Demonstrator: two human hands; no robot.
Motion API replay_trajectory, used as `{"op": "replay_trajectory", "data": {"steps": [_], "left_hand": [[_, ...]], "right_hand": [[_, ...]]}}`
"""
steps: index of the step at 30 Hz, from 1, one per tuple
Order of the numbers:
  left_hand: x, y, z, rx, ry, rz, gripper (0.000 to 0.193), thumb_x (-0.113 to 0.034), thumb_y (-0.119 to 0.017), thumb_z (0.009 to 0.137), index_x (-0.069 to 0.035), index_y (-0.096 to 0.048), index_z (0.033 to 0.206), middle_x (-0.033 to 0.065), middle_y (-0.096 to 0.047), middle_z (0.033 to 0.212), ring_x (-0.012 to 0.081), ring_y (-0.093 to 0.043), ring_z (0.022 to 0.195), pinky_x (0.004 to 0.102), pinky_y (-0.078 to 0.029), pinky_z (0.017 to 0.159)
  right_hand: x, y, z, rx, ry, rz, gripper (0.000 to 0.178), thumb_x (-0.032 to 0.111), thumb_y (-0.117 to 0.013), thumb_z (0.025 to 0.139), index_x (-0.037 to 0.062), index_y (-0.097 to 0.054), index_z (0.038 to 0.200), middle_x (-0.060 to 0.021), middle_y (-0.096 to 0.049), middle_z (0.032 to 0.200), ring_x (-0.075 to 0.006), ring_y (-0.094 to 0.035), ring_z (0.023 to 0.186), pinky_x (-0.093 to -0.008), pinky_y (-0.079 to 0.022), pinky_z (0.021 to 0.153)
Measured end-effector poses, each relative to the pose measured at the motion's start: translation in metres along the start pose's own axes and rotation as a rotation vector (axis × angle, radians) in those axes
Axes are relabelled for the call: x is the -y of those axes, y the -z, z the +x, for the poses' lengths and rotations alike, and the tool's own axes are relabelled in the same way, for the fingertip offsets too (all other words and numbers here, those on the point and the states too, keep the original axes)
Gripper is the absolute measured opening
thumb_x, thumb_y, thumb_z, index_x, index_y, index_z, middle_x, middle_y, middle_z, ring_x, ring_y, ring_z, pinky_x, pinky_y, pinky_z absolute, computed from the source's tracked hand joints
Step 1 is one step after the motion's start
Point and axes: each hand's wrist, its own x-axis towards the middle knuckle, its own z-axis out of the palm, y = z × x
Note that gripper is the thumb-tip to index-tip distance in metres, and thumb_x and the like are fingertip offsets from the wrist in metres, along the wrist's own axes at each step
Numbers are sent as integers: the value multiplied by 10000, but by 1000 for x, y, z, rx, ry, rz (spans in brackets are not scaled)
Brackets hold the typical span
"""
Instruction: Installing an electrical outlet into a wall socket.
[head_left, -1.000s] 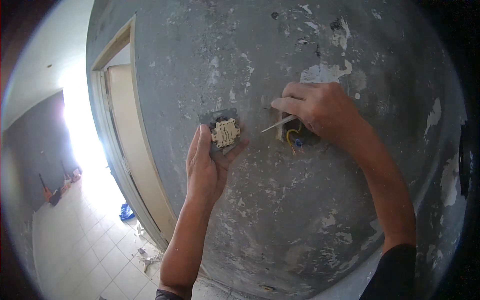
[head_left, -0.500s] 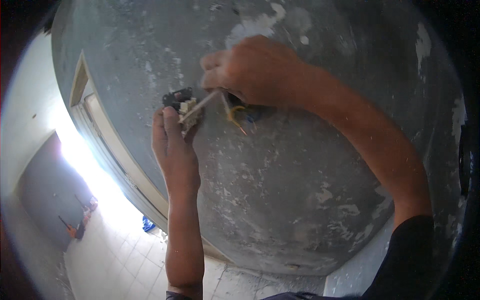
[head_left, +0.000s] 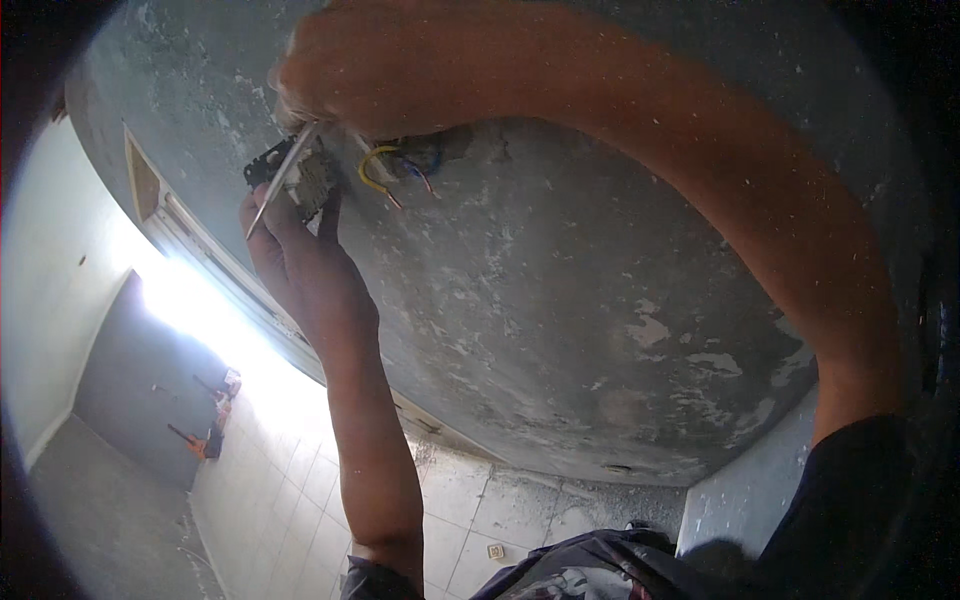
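Observation:
My left hand [head_left: 315,270] is raised against the grey wall, its fingers closed around an electrical wall fitting [head_left: 312,190] with a pale body and a black frame; whether it is a switch or a socket I cannot tell. Above it, my right hand [head_left: 350,80] grips a screwdriver [head_left: 278,185], its thin shaft slanting down to the left across the fitting. The screwdriver's handle is hidden in the fingers. Just right of the fitting, a yellow wire [head_left: 367,175] with a bare copper end and a blue wire [head_left: 436,160] come out of a hole under my right wrist.
The grey wall [head_left: 560,300] is scuffed, with peeling patches. On the left is a door frame [head_left: 220,245] beside bright light. A small square piece [head_left: 495,551] lies on the tiled floor [head_left: 455,508]. Farther off, an orange and dark object [head_left: 207,443] lies by another wall.
My view has shifted, so hands and fitting appear higher and farther left. The screwdriver's tip has gone from against the fitting to past its left side, near my left fingers.

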Motion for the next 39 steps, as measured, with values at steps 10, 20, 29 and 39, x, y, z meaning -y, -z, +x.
{"op": "replay_trajectory", "data": {"steps": [10,20,29,39], "left_hand": [[-3,-4,-4,-20,1,61,385,-333,-412,1042,-20,-491,1252,153,-529,1206,235,-525,1165,435,-463,1017],[12,-7,-2,-23,-284,326,342,-256,-347,1062,0,-490,1239,144,-528,1172,211,-523,1126,377,-413,1002],[27,-6,0,-7,-329,364,361,-297,-347,1062,-22,-468,1263,155,-520,1181,229,-506,1128,380,-375,996],[25,-15,-7,-32,-275,417,360,-319,-337,1060,-12,-445,1211,154,-488,1148,243,-473,1106,381,-329,1005]], "right_hand": [[1,6,0,67,7,15,226,87,-523,877,-45,-701,921,-218,-684,957,-337,-679,913,-426,-543,791],[-1,1,-3,19,57,-81,221,101,-533,878,-40,-699,917,-217,-684,939,-322,-682,898,-419,-545,783],[0,-7,-1,19,89,-125,195,105,-563,850,-17,-715,867,-203,-698,901,-307,-694,848,-414,-557,760],[3,-7,0,9,-37,13,184,98,-591,813,-28,-723,837,-207,-702,861,-325,-703,831,-415,-565,742]]}}
